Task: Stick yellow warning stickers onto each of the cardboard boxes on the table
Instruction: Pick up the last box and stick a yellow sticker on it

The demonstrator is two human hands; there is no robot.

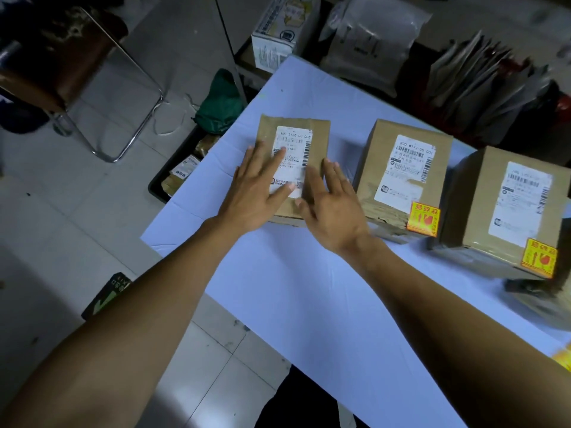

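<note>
Three cardboard boxes stand in a row on the white table [309, 304]. The left box [318, 134] is low and flat and bears a white shipping label. My left hand [256, 189] lies flat on its top with straight fingers across the label. My right hand [333, 205] rests flat on the box's near right part, fingers straight. No yellow sticker shows on this box. The middle box [383, 162] has a yellow warning sticker [424, 218] at its near right corner. The right box [494, 193] carries another yellow warning sticker [539, 257].
A yellow patch [564, 358] shows at the table's right edge, cut off by the frame. A black crate of parcels [179, 174] sits on the floor left of the table, beside a green bag [217, 103]. A chair [61, 72] stands far left. Bags and parcels pile behind the table.
</note>
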